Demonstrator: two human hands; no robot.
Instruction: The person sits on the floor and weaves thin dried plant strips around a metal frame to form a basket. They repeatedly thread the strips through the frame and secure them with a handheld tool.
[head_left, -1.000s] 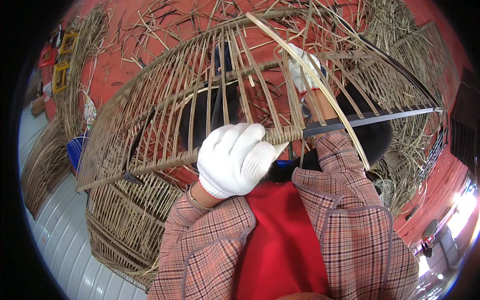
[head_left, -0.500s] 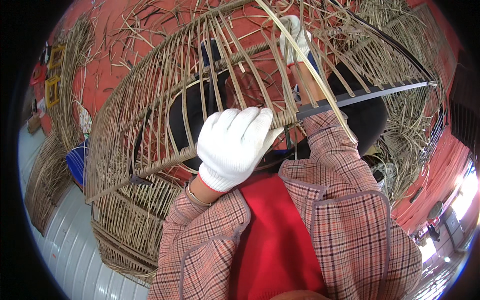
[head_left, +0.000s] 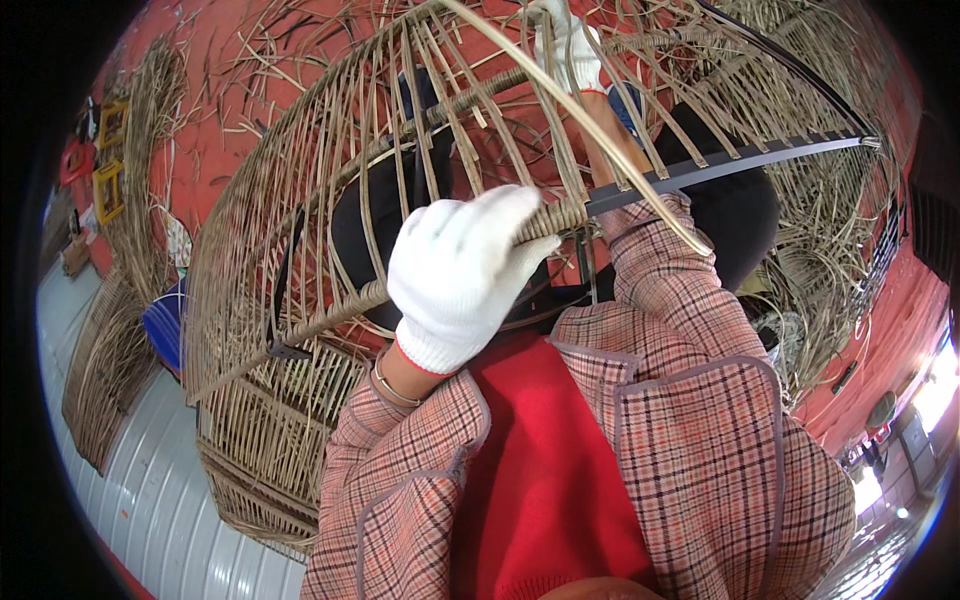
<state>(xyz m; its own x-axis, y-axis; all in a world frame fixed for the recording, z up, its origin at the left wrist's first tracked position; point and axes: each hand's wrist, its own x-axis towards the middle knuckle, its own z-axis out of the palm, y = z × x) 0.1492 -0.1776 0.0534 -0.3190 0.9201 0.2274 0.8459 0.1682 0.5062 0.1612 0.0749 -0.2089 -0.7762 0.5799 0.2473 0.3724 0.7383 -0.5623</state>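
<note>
A large woven rattan frame point(head_left: 225, 270) with many thin strands lies across my lap. My left hand point(head_left: 445, 275), in a white knit glove, closes round its frame bar, with the thumb below and the fingers on top. Beside those fingers the bar is tightly wrapped in rattan point(head_left: 558, 220); farther right its dark metal point(head_left: 745, 163) is bare. My right hand point(head_left: 566, 45), also gloved, reaches up beyond the bar, behind several strands. Its fingers look curled, but what they hold is hidden. A pale, wider rattan strip point(head_left: 600, 115) slants across in front of the right forearm.
Rattan scraps point(head_left: 255, 75) litter the red floor. A bundle of strands point(head_left: 150, 170) and yellow crates point(head_left: 108, 190) are at the left, near a blue container point(head_left: 165, 325). More loose rattan point(head_left: 800, 300) is heaped at the right. Another woven piece point(head_left: 270, 430) lies below the frame.
My right hand has moved up and slightly left, farther from the bar. The pale strip's upper end has swung left. My left hand keeps its hold, its fingers slightly shifted.
</note>
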